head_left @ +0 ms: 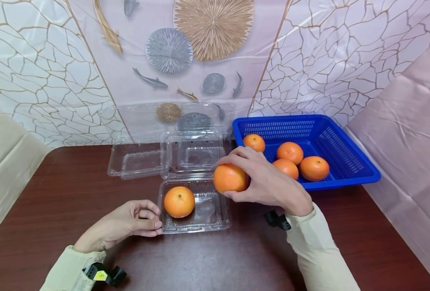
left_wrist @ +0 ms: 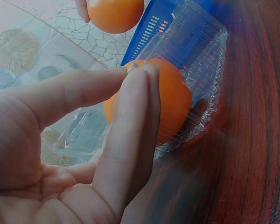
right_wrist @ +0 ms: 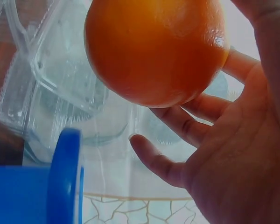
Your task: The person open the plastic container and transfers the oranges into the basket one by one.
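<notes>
My right hand (head_left: 262,178) grips an orange (head_left: 231,178) between thumb and fingers, above the right edge of a clear plastic clamshell box (head_left: 209,228). In the right wrist view the same orange (right_wrist: 156,51) fills the top, fingers curved behind it. Another orange (head_left: 179,201) sits in the left half of the box's base, and the hinged lid (head_left: 191,155) stands open behind. At the box's front left corner, my left hand (head_left: 131,222) pinches the rim between thumb and fingers, as the left wrist view shows, where the hand (left_wrist: 116,126) partly hides the boxed orange.
A blue plastic basket (head_left: 349,161) with several oranges (head_left: 314,168) stands at the back right. Further clear containers (head_left: 136,159) lie behind and left of the open box. A patterned sheet (head_left: 207,48) rises behind the brown table (head_left: 54,202).
</notes>
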`<state>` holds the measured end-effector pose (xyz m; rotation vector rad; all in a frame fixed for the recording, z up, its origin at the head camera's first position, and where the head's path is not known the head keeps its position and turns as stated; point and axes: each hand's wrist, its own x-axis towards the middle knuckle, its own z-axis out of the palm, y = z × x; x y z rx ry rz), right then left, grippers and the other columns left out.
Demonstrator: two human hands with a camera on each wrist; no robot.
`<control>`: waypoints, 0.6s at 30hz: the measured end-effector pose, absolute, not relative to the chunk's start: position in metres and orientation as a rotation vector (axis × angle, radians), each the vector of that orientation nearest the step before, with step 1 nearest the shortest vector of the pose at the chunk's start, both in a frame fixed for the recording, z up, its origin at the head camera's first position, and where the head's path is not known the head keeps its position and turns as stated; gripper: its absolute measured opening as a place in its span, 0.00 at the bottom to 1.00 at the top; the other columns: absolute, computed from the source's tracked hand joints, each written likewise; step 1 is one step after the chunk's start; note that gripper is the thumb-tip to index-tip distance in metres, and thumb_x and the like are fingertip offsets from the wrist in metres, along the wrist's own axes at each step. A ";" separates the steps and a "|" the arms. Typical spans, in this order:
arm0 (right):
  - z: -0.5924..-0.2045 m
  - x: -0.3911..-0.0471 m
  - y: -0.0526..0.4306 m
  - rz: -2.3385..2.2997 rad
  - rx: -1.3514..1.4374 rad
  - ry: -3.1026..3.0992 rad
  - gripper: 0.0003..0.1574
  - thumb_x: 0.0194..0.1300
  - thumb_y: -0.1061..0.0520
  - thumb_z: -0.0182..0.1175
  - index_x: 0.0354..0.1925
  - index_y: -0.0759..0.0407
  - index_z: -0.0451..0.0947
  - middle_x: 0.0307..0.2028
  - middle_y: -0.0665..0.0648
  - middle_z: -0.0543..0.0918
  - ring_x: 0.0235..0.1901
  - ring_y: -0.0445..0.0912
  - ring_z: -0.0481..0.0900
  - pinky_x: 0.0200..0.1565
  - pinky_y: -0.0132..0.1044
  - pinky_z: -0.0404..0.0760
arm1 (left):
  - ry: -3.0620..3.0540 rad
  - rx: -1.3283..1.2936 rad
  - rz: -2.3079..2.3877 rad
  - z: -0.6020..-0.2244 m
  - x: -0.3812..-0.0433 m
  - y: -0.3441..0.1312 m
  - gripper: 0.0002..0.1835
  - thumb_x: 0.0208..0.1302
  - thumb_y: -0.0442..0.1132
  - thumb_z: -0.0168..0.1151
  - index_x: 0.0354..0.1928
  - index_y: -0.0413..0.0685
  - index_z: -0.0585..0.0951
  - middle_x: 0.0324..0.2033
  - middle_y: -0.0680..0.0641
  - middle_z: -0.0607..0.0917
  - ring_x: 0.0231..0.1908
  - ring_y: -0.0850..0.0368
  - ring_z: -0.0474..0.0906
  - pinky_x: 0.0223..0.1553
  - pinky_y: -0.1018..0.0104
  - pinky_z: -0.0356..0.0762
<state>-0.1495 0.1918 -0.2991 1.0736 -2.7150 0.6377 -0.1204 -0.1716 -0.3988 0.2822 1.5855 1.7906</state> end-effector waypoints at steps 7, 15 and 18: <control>-0.297 -0.150 0.201 0.634 0.995 -2.738 0.32 0.55 0.41 0.73 0.58 0.36 0.77 0.50 0.36 0.77 0.53 0.37 0.70 0.51 0.38 0.71 | 1.584 0.273 1.790 -0.398 -0.120 -0.172 0.12 0.67 0.28 0.65 0.48 0.36 0.73 0.34 0.49 0.88 0.39 0.56 0.89 0.49 0.59 0.89; -0.294 -0.150 0.209 0.635 0.915 -2.751 0.33 0.56 0.37 0.74 0.58 0.32 0.75 0.53 0.36 0.76 0.54 0.38 0.70 0.54 0.41 0.68 | 1.592 0.270 1.790 -0.399 -0.120 -0.171 0.12 0.67 0.28 0.65 0.47 0.36 0.73 0.34 0.49 0.88 0.38 0.57 0.89 0.49 0.59 0.89; -0.294 -0.151 0.213 0.626 0.891 -2.749 0.33 0.55 0.36 0.74 0.58 0.31 0.75 0.54 0.38 0.75 0.53 0.39 0.71 0.54 0.41 0.69 | 1.589 0.266 1.791 -0.399 -0.120 -0.171 0.12 0.66 0.28 0.66 0.47 0.36 0.73 0.34 0.49 0.88 0.38 0.56 0.89 0.49 0.59 0.89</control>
